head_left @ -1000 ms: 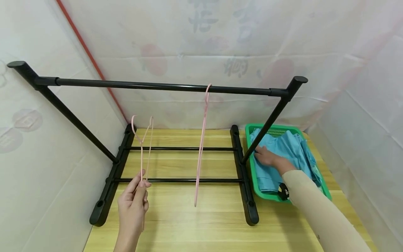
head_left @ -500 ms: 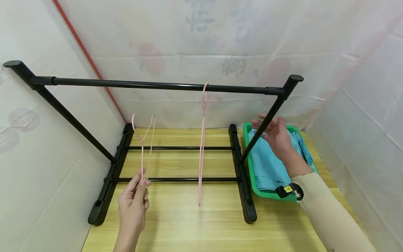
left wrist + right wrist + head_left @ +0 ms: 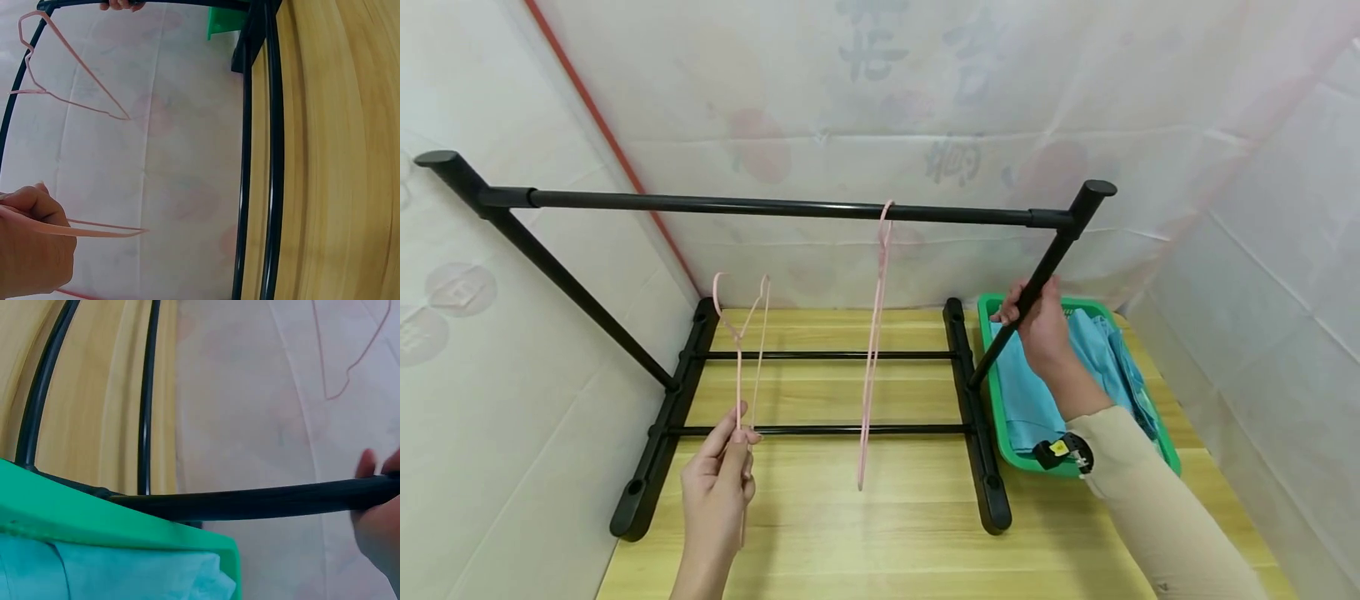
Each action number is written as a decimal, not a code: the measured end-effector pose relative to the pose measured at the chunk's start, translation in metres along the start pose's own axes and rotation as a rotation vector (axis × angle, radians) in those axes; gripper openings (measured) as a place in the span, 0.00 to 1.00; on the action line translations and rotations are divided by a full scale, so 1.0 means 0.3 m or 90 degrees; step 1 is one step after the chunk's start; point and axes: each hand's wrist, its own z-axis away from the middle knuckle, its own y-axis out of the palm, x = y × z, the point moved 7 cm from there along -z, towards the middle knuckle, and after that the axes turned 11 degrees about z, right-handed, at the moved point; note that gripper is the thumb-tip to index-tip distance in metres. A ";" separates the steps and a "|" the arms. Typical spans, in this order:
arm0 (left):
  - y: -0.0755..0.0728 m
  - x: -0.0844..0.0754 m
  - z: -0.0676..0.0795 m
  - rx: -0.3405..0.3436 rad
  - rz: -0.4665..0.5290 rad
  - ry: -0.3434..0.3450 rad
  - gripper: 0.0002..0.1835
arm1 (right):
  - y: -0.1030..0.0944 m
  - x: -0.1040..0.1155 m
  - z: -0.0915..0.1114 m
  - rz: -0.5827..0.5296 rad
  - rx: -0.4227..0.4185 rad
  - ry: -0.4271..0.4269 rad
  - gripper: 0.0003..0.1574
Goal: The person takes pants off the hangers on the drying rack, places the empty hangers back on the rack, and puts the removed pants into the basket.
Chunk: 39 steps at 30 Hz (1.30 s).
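In the head view my left hand (image 3: 718, 487) pinches a pink wire hanger (image 3: 739, 383) by its lower part, hook upward, in front of the rack's left side. My right hand (image 3: 1047, 337) grips the right upright post (image 3: 1002, 346) of the black clothes rack, fingers curled round it over the basket. The right wrist view also has the post (image 3: 269, 501) within that hand. From the rack's top bar (image 3: 715, 203) hangs a second pink hanger (image 3: 872, 358), right of the middle, with nothing on it.
Behind the right post, a green basket (image 3: 1167, 446) holds folded blue clothes (image 3: 1026, 400). Two lower crossbars (image 3: 820, 430) join the rack's feet on the wood-patterned surface (image 3: 820, 542). Pale printed sheets (image 3: 820, 75) enclose the back and sides. A black strap (image 3: 1078, 454) circles my right wrist.
My right hand has lifted off the blue clothes in the basket and taken hold of the rack's right post. The hanging hanger sways slightly. My left hand stays put with its hanger.
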 end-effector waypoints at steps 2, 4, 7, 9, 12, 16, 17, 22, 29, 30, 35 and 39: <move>-0.001 0.001 0.001 0.002 -0.003 0.002 0.20 | 0.004 -0.012 -0.008 -0.012 -0.017 -0.017 0.37; 0.000 0.002 0.003 0.004 -0.005 0.002 0.20 | 0.007 -0.021 -0.016 -0.025 -0.037 -0.043 0.37; 0.002 -0.001 0.005 0.003 -0.004 0.003 0.20 | 0.015 -0.033 -0.024 -0.043 -0.049 -0.087 0.38; 0.008 -0.007 0.005 0.006 0.003 0.007 0.20 | 0.018 -0.038 -0.027 -0.056 -0.053 -0.117 0.38; 0.026 -0.022 0.000 0.017 0.017 0.019 0.20 | 0.017 -0.042 -0.032 -0.062 -0.071 -0.146 0.38; 0.057 -0.051 -0.011 0.040 0.031 0.038 0.21 | 0.008 -0.047 -0.034 -0.058 -0.112 -0.163 0.37; 0.065 -0.058 -0.013 0.046 0.033 0.042 0.21 | 0.006 -0.048 -0.033 -0.058 -0.122 -0.166 0.37; 0.099 -0.094 -0.030 0.082 0.037 0.070 0.21 | -0.001 -0.051 -0.026 -0.049 -0.154 -0.175 0.38; 0.124 -0.144 -0.068 0.111 0.015 0.100 0.21 | 0.002 -0.047 -0.020 -0.052 -0.163 -0.188 0.39; 0.126 -0.151 -0.073 0.111 0.005 0.102 0.21 | 0.003 -0.046 -0.019 -0.051 -0.166 -0.188 0.39; 0.134 -0.172 -0.077 0.119 -0.029 0.105 0.19 | 0.007 -0.045 -0.017 -0.046 -0.179 -0.183 0.39; 0.136 -0.178 -0.069 0.131 -0.030 0.112 0.20 | 0.008 -0.046 -0.015 -0.045 -0.189 -0.182 0.39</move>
